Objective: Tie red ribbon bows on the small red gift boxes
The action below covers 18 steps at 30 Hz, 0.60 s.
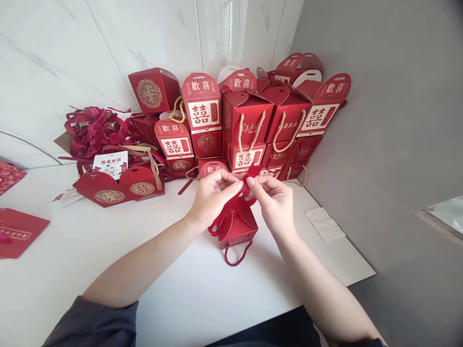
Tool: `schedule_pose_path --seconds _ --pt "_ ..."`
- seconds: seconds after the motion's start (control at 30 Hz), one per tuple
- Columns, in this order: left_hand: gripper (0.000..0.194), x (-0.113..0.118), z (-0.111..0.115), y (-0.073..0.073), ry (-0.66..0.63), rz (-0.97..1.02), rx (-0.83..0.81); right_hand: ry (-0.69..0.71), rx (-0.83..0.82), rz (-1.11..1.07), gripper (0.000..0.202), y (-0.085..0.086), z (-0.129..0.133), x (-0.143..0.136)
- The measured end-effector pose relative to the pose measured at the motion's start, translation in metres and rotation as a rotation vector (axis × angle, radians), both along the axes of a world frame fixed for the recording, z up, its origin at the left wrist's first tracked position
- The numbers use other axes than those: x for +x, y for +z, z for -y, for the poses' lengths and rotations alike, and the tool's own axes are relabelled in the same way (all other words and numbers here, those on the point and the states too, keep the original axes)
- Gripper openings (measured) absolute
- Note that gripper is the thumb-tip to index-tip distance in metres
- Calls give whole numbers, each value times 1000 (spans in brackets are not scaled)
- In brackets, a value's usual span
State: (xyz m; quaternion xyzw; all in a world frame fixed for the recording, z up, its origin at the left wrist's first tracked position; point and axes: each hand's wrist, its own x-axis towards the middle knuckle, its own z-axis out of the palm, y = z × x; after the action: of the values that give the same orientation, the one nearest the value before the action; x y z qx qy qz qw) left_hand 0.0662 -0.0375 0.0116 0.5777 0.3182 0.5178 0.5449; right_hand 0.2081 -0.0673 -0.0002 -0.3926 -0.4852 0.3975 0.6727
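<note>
A person's bare left hand and right hand come close together near the middle of the view, thumbs and fingertips pinching a glossy red ribbon. The ribbon is above a small red gift box, which sits on a white bench between the forearms, just below the hands. A dark red rope handle droops from the box's near side, and a loop of ribbon hangs at its left.

Behind the hands, a stack of red boxes stands against a white marbled wall; several have gold cord handles or white panels with red Chinese characters. To the left lies a tangled heap of dark red ribbons, with a wide red carton in front. Another red box rests at the far left edge. A folded white sheet lies on the right, beside a grey wall.
</note>
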Motion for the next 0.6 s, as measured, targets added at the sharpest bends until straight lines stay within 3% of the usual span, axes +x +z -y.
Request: schedule_pose_path --seconds 0.1,0.2,0.3,0.37,0.47,0.6 --pt "15 -5 -3 4 -66 16 -18 -11 30 39 17 3 1 2" --pt "20 -16 -13 9 -312 13 3 -62 111 112 15 16 6 6" --pt "45 -29 -26 12 -615 -157 134 -78 201 184 15 39 10 10" --pt "70 -35 -32 12 -741 -334 242 -99 250 245 16 56 11 14" --pt "93 -41 -34 7 -813 -498 318 -165 335 331 18 78 10 18" --pt "89 -47 -33 -7 -688 -527 317 -228 449 360 17 99 9 24"
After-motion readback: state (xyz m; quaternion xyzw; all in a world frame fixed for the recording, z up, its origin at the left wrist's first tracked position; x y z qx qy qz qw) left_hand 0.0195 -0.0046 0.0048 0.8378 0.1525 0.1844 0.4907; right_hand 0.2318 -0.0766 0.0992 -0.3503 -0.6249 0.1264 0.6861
